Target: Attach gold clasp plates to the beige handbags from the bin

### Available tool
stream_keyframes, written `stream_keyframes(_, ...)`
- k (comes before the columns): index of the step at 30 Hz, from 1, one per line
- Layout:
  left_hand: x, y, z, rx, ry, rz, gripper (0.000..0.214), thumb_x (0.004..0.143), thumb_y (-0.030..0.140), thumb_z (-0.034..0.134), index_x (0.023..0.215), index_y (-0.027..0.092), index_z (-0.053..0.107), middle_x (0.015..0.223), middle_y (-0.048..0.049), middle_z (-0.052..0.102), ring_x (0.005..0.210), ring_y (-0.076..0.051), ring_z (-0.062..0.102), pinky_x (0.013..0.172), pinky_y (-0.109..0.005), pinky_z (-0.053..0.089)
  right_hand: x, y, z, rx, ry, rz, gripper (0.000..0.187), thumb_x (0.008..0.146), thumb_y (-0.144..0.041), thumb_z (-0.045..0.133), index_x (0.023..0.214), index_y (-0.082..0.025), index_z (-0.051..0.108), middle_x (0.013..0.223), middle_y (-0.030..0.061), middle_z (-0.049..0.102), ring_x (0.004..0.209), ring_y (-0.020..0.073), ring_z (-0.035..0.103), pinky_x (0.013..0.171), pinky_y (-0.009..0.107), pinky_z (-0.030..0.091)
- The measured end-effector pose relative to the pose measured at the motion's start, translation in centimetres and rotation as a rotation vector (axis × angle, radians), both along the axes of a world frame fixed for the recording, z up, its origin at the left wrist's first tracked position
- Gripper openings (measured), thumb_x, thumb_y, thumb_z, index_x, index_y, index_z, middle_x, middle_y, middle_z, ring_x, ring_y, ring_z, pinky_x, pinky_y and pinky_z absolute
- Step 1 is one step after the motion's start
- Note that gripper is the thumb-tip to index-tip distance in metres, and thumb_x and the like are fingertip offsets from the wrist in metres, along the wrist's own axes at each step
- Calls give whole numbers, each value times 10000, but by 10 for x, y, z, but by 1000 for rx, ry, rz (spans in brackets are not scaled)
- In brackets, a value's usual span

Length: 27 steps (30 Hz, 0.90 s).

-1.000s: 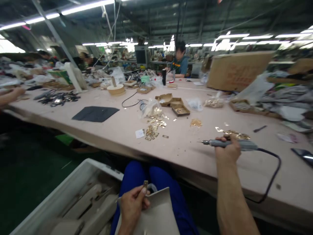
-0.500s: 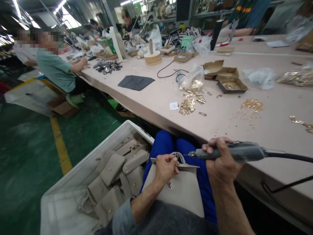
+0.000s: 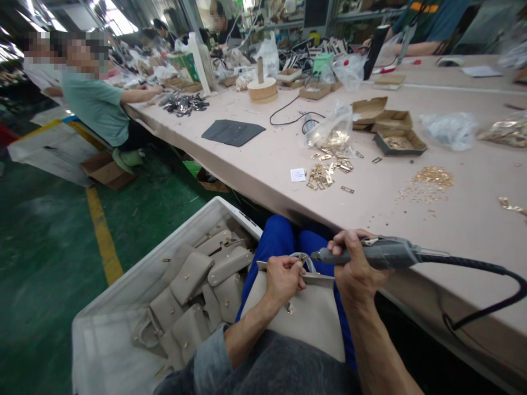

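Observation:
A beige bag (image 3: 307, 318) lies on my lap over blue trousers. My left hand (image 3: 283, 278) is closed at its top edge, pinching a small brass fitting against the bag. My right hand (image 3: 357, 266) is wrapped round a grey electric screwdriver (image 3: 376, 253), whose tip points left at that fitting, close to my left fingers. A black cable (image 3: 477, 285) runs from the tool off to the right.
A white bin (image 3: 123, 296) with several beige bags stands on the green floor at my left. The long pink table (image 3: 411, 208) carries brass fittings (image 3: 327, 171), a screw pile (image 3: 432, 176), small cardboard boxes (image 3: 389, 131) and a dark panel (image 3: 233, 131). Other people sit along it.
One second ago I looked across the table with the screwdriver held above it. My right hand has since brought the tool down to my lap, its tip now close to the fitting.

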State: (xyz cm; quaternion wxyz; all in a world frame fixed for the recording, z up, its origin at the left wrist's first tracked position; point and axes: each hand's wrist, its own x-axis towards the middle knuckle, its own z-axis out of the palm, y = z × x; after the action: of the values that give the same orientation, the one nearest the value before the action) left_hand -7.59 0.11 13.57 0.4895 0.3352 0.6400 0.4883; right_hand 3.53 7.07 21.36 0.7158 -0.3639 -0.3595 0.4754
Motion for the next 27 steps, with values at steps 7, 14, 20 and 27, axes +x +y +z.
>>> stream_keyframes(7, 1, 0, -2, 2, -9, 18, 240, 863, 281, 633, 730, 118, 748, 468, -40, 654, 372, -139, 573, 421, -219, 454, -6, -1, -1, 18, -14, -2, 196, 878, -260, 770, 815, -173, 607, 695, -19, 627, 515, 103, 548, 550, 287, 505)
stream_keyframes(14, 1, 0, 3, -9, -9, 13, 234, 857, 288, 645, 728, 121, 746, 468, -40, 654, 376, -142, 578, 429, -218, 459, -8, 0, -2, 28, -37, -11, 210, 870, -264, 776, 778, -168, 614, 683, -16, 628, 500, 102, 543, 529, 281, 497)
stream_keyframes(20, 1, 0, 2, -15, 2, 6, 263, 865, 322, 650, 721, 122, 743, 461, -37, 643, 369, -144, 565, 419, -227, 458, -9, -5, -3, 38, -169, 16, 243, 875, -312, 790, 752, -158, 648, 665, -4, 639, 502, 111, 566, 533, 283, 517)
stream_keyframes(27, 0, 2, 0, -18, -12, -2, 244, 845, 293, 644, 696, 131, 749, 450, -22, 631, 366, -141, 559, 420, -221, 454, -8, -15, -3, 32, -320, 121, 225, 897, -365, 773, 832, -174, 672, 686, 0, 660, 531, 133, 606, 569, 314, 540)
